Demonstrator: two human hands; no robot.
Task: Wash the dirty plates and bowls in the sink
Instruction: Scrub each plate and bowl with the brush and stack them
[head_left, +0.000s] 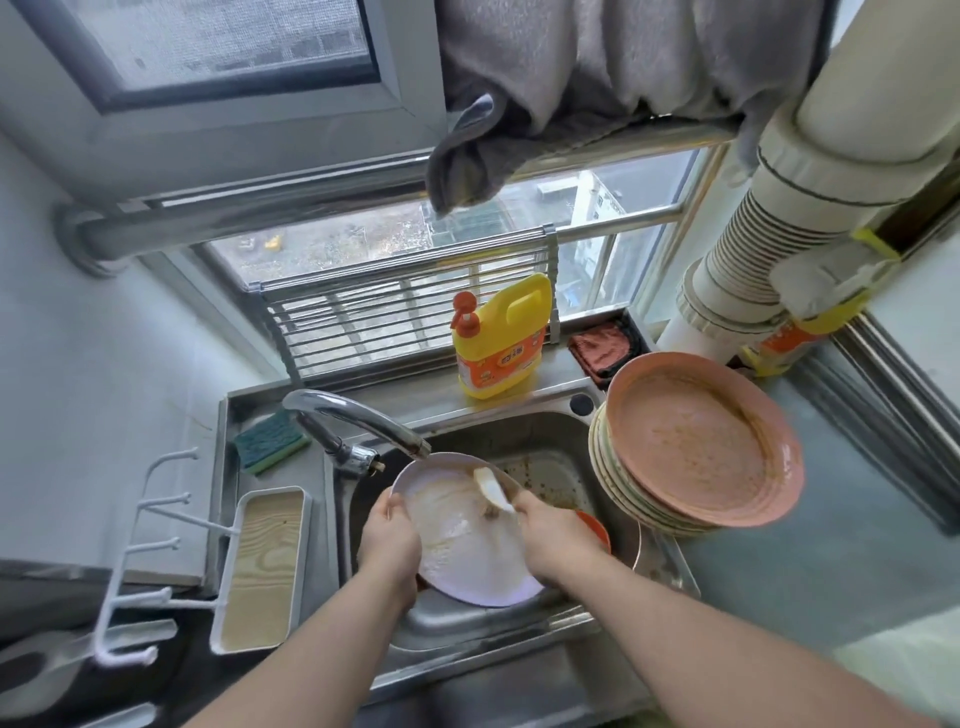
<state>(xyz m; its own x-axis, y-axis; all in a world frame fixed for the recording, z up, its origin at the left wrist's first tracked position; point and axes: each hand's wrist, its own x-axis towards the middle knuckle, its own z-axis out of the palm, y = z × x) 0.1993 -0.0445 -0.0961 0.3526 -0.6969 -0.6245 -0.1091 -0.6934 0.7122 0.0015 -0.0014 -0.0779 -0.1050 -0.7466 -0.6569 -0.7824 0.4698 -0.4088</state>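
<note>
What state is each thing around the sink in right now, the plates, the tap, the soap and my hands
Lavender plate: smeared, held tilted over the sink.
Left hand: gripping the plate's left rim.
Right hand: holding a white scrubber against the plate.
Plate stack: dirty, pink plate on top, right of the sink.
Faucet: no water visibly running.
Detergent bottle: upright, capped.
Sponge: unused, on the ledge.

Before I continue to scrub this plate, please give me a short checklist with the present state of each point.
1. Left hand grips the plate at its rim: ok.
2. Right hand holds the white scrubbing tool against the plate: ok.
3. Plate is over the sink, below the faucet: ok.
4. Water running: cannot tell.
5. Plate clean: not ok, brown streaks remain.
6. Stack of dirty plates sits steady: cannot tell; it overhangs the sink's right edge.
</note>
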